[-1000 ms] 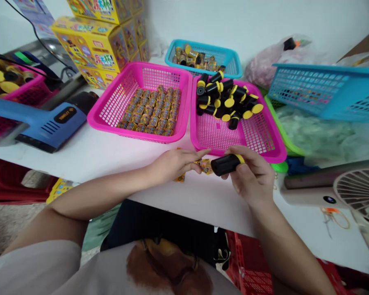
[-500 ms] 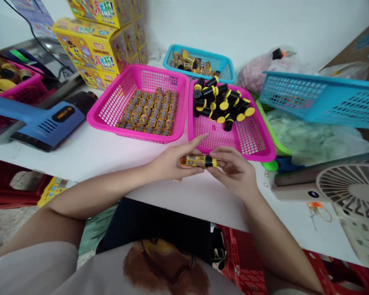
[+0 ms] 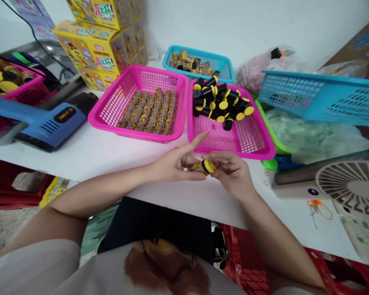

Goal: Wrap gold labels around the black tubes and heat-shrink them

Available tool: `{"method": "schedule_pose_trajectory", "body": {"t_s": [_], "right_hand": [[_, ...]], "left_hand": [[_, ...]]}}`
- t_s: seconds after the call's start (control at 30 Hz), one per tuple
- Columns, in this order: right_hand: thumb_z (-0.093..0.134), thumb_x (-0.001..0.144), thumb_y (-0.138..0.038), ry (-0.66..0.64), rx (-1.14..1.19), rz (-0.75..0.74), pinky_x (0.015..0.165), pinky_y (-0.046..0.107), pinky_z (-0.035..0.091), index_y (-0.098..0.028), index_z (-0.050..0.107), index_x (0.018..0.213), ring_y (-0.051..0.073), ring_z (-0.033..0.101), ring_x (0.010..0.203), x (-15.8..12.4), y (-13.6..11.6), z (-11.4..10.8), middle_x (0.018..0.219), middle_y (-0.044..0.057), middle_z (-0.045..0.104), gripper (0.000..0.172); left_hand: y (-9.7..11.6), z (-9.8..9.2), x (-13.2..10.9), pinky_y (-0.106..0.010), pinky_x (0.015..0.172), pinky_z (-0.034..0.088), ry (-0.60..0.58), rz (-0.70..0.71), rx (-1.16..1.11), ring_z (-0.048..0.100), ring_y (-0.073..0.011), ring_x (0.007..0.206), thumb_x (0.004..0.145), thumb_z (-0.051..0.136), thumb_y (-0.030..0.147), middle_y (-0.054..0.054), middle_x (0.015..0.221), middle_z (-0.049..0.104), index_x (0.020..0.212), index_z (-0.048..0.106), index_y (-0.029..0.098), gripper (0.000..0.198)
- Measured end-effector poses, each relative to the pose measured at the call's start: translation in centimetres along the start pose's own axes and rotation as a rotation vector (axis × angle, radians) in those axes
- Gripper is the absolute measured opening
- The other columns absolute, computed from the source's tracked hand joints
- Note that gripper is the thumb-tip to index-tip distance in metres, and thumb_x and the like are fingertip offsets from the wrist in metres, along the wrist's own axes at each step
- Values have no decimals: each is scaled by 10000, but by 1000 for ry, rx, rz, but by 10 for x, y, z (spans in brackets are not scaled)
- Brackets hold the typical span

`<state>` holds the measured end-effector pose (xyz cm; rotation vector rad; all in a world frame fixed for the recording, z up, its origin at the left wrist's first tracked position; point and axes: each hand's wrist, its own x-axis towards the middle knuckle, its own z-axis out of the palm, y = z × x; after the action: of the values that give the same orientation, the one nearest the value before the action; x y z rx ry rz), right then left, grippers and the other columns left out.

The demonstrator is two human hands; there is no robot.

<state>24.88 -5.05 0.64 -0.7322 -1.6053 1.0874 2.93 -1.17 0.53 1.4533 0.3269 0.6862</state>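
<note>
My left hand (image 3: 180, 164) is closed round a small labelled bottle (image 3: 198, 167), its thumb pointing up and away from it. A yellow cap (image 3: 209, 166) with a black band below it faces right. My right hand (image 3: 230, 170) is curled at that capped end, its thumb and fingertips against the cap. Just beyond my hands is a pink basket (image 3: 230, 152) holding a heap of black pieces with yellow lids (image 3: 223, 104). Left of it, another pink basket (image 3: 110, 128) has rows of small labelled bottles (image 3: 147, 112) standing in it.
A blue heat gun (image 3: 53, 123) lies at the left, near stacked yellow boxes (image 3: 89, 45). Behind stands a blue basket (image 3: 224, 69) with more bottles. To the right are a large blue basket (image 3: 313, 94), a fan (image 3: 353, 186) and an orange-handled tool (image 3: 316, 203).
The bottle has turned, so that its yellow cap now tips toward me and shows its top. My right hand has shifted slightly left, closer to my left hand.
</note>
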Motion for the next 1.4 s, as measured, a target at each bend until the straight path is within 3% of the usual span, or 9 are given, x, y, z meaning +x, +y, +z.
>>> {"method": "schedule_pose_trajectory", "body": {"t_s": [0.1, 0.2, 0.27, 0.4, 0.47, 0.7, 1.07, 1.23, 1.4], "right_hand": [[634, 1033, -339, -88, -106, -6, 1053, 399, 612, -351, 674, 1266, 172, 705, 1273, -3, -2, -2, 1347, 32, 746, 237], [489, 1080, -473, -101, -282, -88, 1144, 493, 550, -388, 500, 1491, 220, 582, 1441, -6, -2, 0, 1564, 73, 585, 421], [617, 1000, -551, -71, -496, -220, 1179, 559, 506, -377, 413, 1563, 279, 539, 1470, -7, -2, 6, 1590, 108, 538, 623], [791, 865, -316, 96, -879, -370, 1057, 523, 571, -328, 467, 1517, 294, 626, 1268, -8, -4, 22, 1363, 119, 606, 729], [722, 863, -207, 137, -951, -382, 985, 488, 598, -322, 466, 1509, 278, 645, 1183, -9, -4, 29, 1264, 104, 617, 704], [724, 860, -199, 126, -945, -423, 961, 453, 627, -251, 485, 1475, 276, 670, 1161, -13, 3, 37, 1248, 126, 647, 661], [775, 825, -186, 64, -746, -524, 986, 514, 638, -321, 448, 1487, 279, 723, 1189, -9, -3, 39, 1254, 87, 738, 751], [802, 848, -227, 61, -893, -649, 1012, 521, 630, -237, 489, 1518, 297, 708, 1188, -9, 3, 34, 1210, 116, 756, 739], [786, 866, -194, 102, -920, -682, 1056, 542, 600, -333, 504, 1512, 276, 707, 1153, -8, 4, 33, 1169, 58, 737, 719]], "left_hand": [[1, 0, 2, -207, 697, 565, -15, -49, -132, 756, -125, 735, 830, 846, 208, -17, 872, 810, 1684, -156, 235, 1317], [3, -1, 4, -258, 760, 599, 97, -83, -195, 789, -158, 802, 793, 893, 230, -20, 892, 818, 1658, -234, 247, 1421], [2, -1, 4, -281, 782, 606, 175, -80, -201, 795, -165, 815, 766, 907, 224, -2, 890, 815, 1666, -168, 257, 1402], [-3, 3, 5, -286, 772, 608, 251, -51, -189, 779, -146, 800, 710, 919, 229, 48, 888, 784, 1373, 286, 266, 917], [-8, 7, 7, -250, 747, 593, 262, -21, -180, 743, -105, 765, 695, 926, 233, 76, 886, 749, 1102, 288, 281, 758], [-16, 20, 5, -198, 629, 517, 161, -45, -157, 660, -57, 698, 800, 822, 236, 108, 860, 584, 936, 185, 291, 653], [-2, 16, -2, -219, 601, 500, -85, -85, -253, 649, -90, 639, 871, 734, 256, 106, 725, 641, 995, 202, 287, 547], [-8, 14, -2, -187, 563, 462, 7, 8, -107, 608, -74, 615, 865, 739, 250, 110, 788, 567, 1070, 240, 286, 541], [7, 12, 0, -180, 614, 478, 179, 188, 176, 626, -73, 723, 817, 807, 287, 27, 944, 619, 1028, 300, 268, 549]]}}
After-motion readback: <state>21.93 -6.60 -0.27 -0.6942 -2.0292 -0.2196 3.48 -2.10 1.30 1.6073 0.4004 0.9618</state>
